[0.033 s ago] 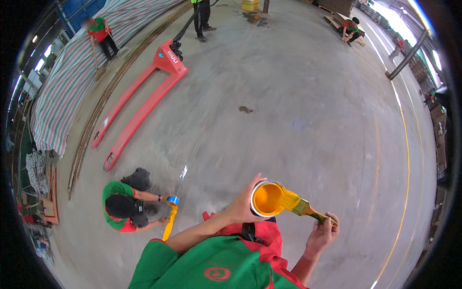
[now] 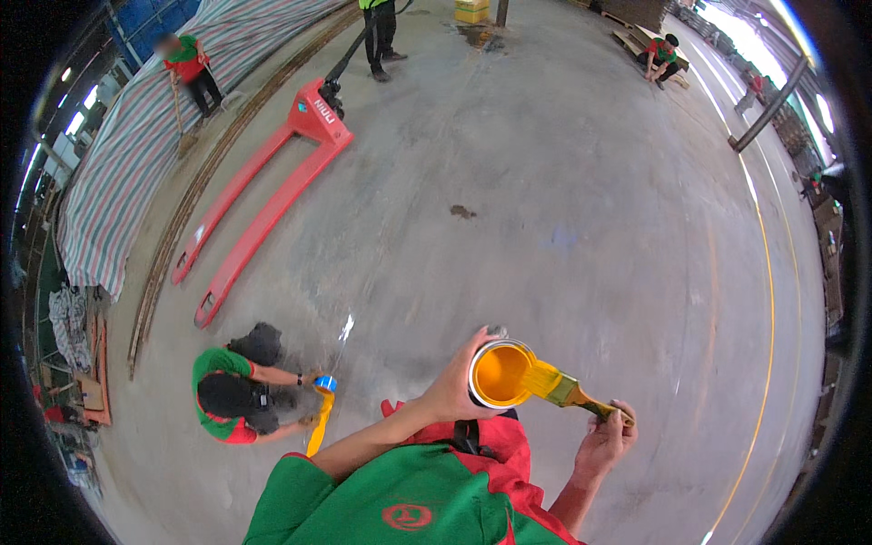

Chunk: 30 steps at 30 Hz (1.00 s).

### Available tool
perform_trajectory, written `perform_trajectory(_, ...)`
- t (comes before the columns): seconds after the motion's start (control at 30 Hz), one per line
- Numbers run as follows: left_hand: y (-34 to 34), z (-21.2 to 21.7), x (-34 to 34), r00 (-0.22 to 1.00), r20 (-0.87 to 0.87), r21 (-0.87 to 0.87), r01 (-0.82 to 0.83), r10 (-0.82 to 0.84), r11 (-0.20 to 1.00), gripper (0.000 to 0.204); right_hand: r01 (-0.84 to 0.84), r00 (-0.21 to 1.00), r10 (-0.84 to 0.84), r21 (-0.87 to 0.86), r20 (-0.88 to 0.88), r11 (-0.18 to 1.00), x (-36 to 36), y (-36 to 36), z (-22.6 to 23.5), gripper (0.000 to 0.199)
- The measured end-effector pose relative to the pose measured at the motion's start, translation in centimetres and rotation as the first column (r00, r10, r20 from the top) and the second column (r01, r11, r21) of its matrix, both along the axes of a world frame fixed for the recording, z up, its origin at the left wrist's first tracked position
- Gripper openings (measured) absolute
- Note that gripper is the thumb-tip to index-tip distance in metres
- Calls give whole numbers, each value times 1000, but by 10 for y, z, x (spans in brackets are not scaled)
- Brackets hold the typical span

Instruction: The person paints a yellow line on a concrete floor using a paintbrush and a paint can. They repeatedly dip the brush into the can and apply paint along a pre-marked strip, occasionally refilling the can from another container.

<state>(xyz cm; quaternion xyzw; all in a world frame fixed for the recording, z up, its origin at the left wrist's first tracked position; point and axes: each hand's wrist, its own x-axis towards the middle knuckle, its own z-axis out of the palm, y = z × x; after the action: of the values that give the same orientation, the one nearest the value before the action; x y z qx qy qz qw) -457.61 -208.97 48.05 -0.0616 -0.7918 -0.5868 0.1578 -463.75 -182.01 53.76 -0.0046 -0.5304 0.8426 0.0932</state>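
The left hand [image 2: 451,389] curls around the paint can [image 2: 473,380], its mouth facing the camera; the right hand [image 2: 607,440] pinches the end of the brush [image 2: 568,391] handle, right of the can. The bristles lie across the can's right rim, so a slip of that small grip could flick or drip paint [image 2: 499,373] onto the floor (how level the can sits, I cannot tell). A tipped left wrist could spill it. Left of the can, a crouching co-worker [image 2: 227,392] handling a blue roll [image 2: 325,384] and yellow strip [image 2: 318,427] obstructs that side; beyond, up-left of the can, stands a red pallet jack [image 2: 277,216].
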Motion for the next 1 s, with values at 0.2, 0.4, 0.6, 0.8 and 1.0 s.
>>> perform_trajectory(0.2, -45, 4, -79, 982, -13, 2, -190, 190, 982, 138, -211, 970, 212, -16, 116, 977, -119, -76, -7, 19)
perform_trajectory(0.4, -70, 9, -152, 921, -16, -86, -390, 390, 917, 133, -467, 884, 462, 60, 74, 882, -246, -132, 10, 21)
perform_trajectory(0.6, -78, 1, -215, 906, 3, -6, -422, 422, 906, 132, -477, 878, 476, 29, 39, 878, -310, -152, 12, 19)
perform_trajectory(0.8, -99, -13, -286, 954, -39, -19, -298, 298, 954, 133, -348, 936, 349, -29, 53, 937, -345, -154, -10, 19)
perform_trajectory(1.0, -108, -8, -387, 987, -111, 23, -114, 115, 993, 132, -179, 983, 177, 60, 42, 982, -411, -149, 8, 16)
